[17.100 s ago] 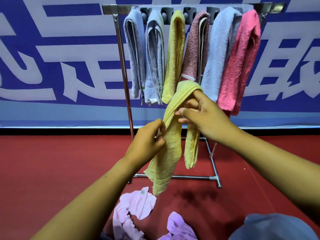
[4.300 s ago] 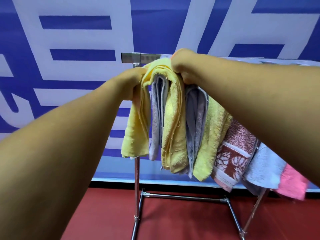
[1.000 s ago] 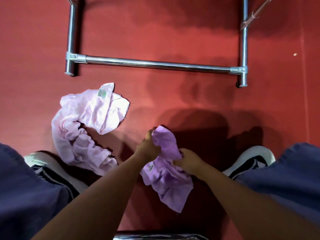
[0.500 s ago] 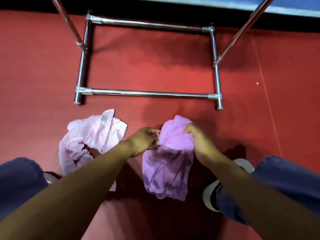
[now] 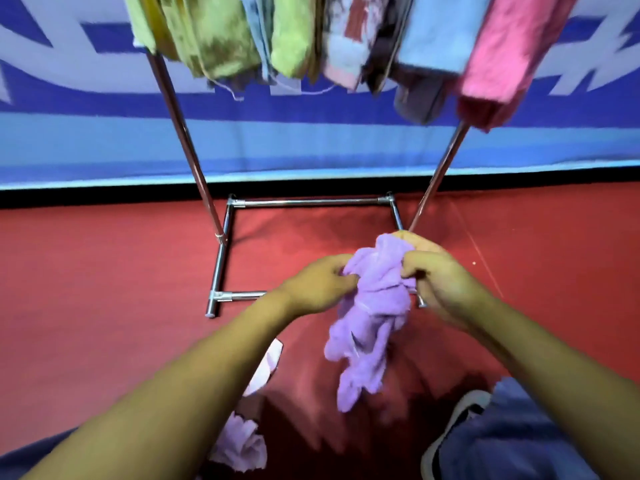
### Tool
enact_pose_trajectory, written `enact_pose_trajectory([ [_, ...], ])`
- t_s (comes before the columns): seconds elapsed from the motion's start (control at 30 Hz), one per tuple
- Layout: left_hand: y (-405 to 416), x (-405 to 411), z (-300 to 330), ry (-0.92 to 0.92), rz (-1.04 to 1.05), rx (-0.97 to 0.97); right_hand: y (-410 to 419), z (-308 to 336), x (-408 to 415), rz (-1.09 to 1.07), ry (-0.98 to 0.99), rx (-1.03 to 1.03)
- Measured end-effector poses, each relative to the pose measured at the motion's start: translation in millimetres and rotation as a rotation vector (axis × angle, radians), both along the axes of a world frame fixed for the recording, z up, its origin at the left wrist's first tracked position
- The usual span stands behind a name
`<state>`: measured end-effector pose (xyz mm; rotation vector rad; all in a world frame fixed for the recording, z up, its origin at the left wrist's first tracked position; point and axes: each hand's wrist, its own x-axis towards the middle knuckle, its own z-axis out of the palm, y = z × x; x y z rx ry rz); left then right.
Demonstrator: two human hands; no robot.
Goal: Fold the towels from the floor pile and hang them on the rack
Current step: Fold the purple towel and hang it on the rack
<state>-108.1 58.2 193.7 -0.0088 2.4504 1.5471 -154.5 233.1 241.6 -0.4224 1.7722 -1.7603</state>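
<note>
Red floor (image 5: pixel 104 289), meeting a black strip at the foot of the blue-and-white wall banner (image 5: pixel 311 140); chrome rack base (image 5: pixel 221 271) standing directly on it, two cross tubes joined by side rails, slanted uprights rising from them; pale pink towel (image 5: pixel 266 368) lying crumpled near the lower centre, partly hidden; lilac towel (image 5: pixel 242 445) bunched just below it; white-soled shoe (image 5: pixel 457 420) planted at lower right.

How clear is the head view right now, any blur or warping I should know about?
Head view: the hanging towels along the top are smeared by motion blur; the purple towel and both hands, left and right, are fairly sharp; wide-angle warping splays the rack poles and bends the wall stripes.
</note>
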Motion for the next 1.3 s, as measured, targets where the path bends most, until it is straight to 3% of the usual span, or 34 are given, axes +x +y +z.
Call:
enact_pose_trajectory([
  [0.13,-11,3,65,0.123,0.183,0.084,14,54,-6,-0.048,0.045,-0.042],
  [0.2,-13,7,102,0.221,0.221,0.113,25,67,-6,-0.014,0.215,0.133],
  [0.27,-8,9,133,0.296,0.139,0.117,32,75,-4,0.033,0.392,0.339],
  [0.37,7,15,167,0.353,-0.001,0.057,33,88,5,0.056,0.402,0.381],
  [0.5,16,16,201,0.331,0.014,0.098,23,127,13,0.039,0.277,0.188],
  [0.6,19,21,227,0.273,-0.099,0.072,18,158,16,0.056,0.313,0.099],
  [0.73,18,23,253,0.345,-0.081,-0.004,10,181,19,0.155,0.464,0.196],
  [0.83,12,26,271,0.371,0.023,-0.022,0,195,22,-0.017,0.513,0.155],
  [0.93,8,31,280,0.454,0.115,-0.189,0,204,21,-0.068,0.749,0.236],
  [1.03,2,41,282,0.425,0.130,-0.283,6,207,23,-0.007,0.895,0.323],
  [1.2,-11,55,299,0.395,0.168,-0.249,13,223,29,-0.054,0.983,0.380],
  [1.3,-15,63,306,0.318,0.212,-0.071,20,230,29,-0.050,0.966,0.456],
])
